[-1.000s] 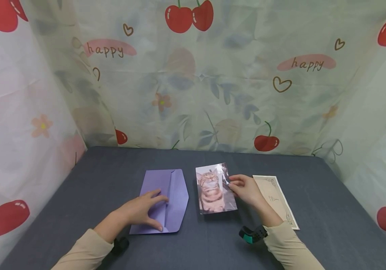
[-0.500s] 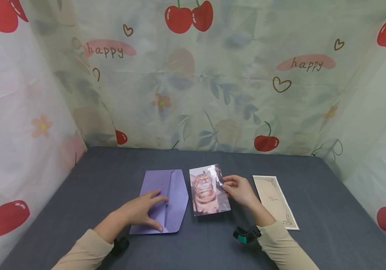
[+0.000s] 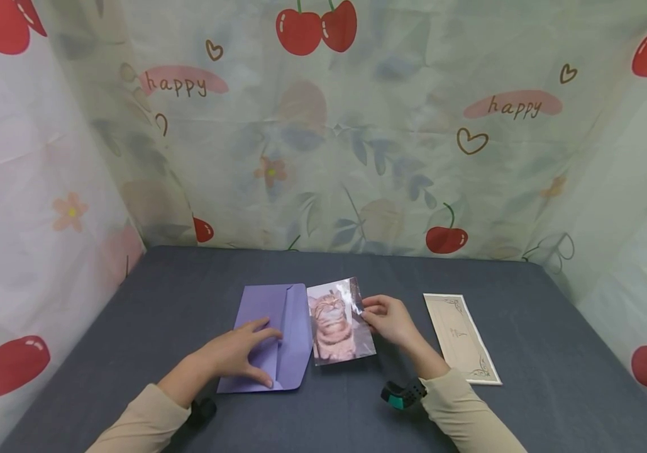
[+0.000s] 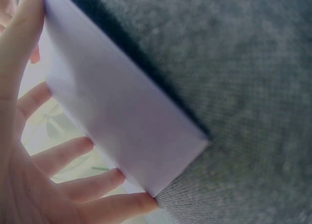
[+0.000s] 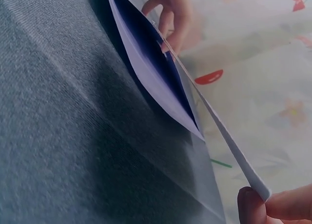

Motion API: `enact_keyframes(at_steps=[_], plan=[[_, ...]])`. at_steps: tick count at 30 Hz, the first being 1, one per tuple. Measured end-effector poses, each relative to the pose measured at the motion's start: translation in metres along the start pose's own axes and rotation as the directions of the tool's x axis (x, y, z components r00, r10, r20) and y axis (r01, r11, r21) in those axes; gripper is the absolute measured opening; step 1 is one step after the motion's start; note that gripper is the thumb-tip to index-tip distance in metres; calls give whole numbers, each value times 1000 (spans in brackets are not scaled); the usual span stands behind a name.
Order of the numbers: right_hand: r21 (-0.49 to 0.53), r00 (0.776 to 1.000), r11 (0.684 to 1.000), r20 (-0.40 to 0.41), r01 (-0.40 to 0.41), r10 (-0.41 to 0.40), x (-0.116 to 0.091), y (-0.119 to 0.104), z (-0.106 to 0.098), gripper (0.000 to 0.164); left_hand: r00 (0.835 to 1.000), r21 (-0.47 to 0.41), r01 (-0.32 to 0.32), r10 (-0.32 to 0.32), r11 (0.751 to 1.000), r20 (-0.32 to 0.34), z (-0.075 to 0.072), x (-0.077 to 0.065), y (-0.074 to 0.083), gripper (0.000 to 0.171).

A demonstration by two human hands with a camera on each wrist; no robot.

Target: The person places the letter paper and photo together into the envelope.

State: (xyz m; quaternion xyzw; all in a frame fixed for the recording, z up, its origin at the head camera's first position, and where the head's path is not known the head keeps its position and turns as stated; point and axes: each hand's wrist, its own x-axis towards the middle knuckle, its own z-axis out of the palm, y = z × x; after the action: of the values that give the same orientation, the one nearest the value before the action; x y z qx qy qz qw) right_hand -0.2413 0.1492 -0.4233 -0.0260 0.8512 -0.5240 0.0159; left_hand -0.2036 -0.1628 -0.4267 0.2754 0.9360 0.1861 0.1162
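Note:
A purple envelope (image 3: 258, 302) lies on the dark tabletop, its flap unfolded toward the right. My left hand (image 3: 238, 353) rests on it, fingers and thumb spread apart, with the fingertips touching the paper in the left wrist view. My right hand (image 3: 393, 322) pinches the right edge of a glossy cat photo (image 3: 333, 327) between thumb and fingers. The photo is tilted above the table, its left edge at the envelope's flap. Seen edge-on in the right wrist view, the photo (image 5: 219, 126) points toward the envelope's gaping mouth (image 5: 146, 72).
A cream card with an ornate border (image 3: 459, 336) lies at the right of the dark table (image 3: 357, 415). Patterned curtains (image 3: 334, 157) hang behind and at both sides. A black wrist device (image 3: 405, 394) shows under the right forearm.
My right hand has carried the cat photo leftward, from a gap beside the envelope up to the flap. The cream card is now fully uncovered. My left hand and the envelope stay put.

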Motion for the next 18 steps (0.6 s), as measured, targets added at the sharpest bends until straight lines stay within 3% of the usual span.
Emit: enact_keyframes(at_steps=[18], plan=[[26, 1000, 1000, 19, -5, 5, -1, -2, 22, 22, 1000, 5, 20, -20, 1000, 4, 0, 0, 2, 79]])
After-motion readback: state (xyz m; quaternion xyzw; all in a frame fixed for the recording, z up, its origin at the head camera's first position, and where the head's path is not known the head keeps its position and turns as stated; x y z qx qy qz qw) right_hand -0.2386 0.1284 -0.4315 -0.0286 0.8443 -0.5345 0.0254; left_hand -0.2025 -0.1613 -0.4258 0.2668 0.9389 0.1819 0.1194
